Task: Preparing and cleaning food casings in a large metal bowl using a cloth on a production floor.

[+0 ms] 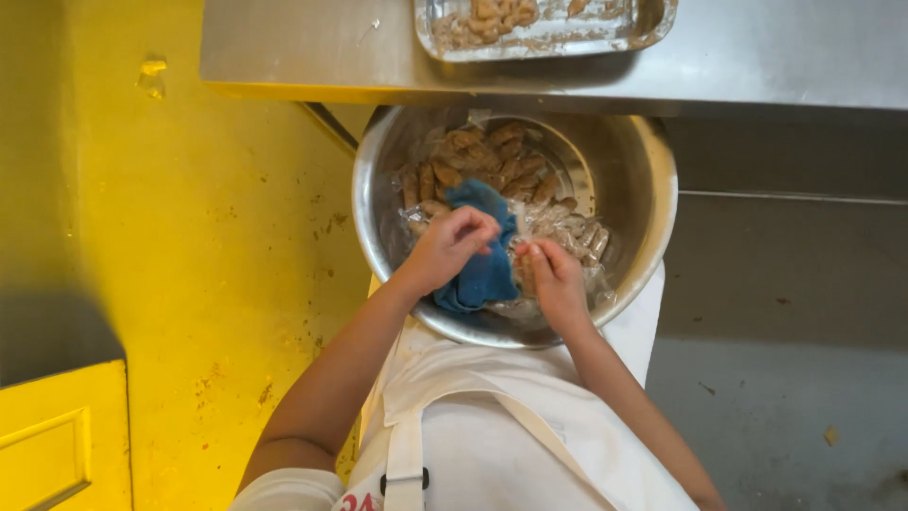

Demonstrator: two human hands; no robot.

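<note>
Steel mixing bowl, large, round and shiny [629, 170], sits in the person's lap against a white apron [492, 416], just below the edge of a steel counter [312, 57]. Both hands are inside it. Left hand [449, 248] has fingers curled shut, pinching the top edge of a crumpled blue cloth [484, 270] that lies over the bowl's near side. Right hand [556, 279] is also closed, fingertips pinching a small clear plastic wrapper [518, 227] right beside the cloth; what is inside that wrapper is too small to tell.

Rest of the bowl holds a heap of brown finger-shaped pieces in clear plastic packets [492, 161], piled toward the far side, more on the right [577, 237].

Progress, judged: mid-run. One packet is being handled, and most of the pile looks untouched in its wrap. Shallow steel tray [653, 24] up on the counter, partly cut off by the frame, has a small cluster of pale brown pieces [487, 19] at its left end and plenty of bare tray, so likely only a small share is through. Cannot tell if the tray pieces came from this bowl.

Yellow wall and yellow cabinet door [57, 445] at left, grey floor at right.
</note>
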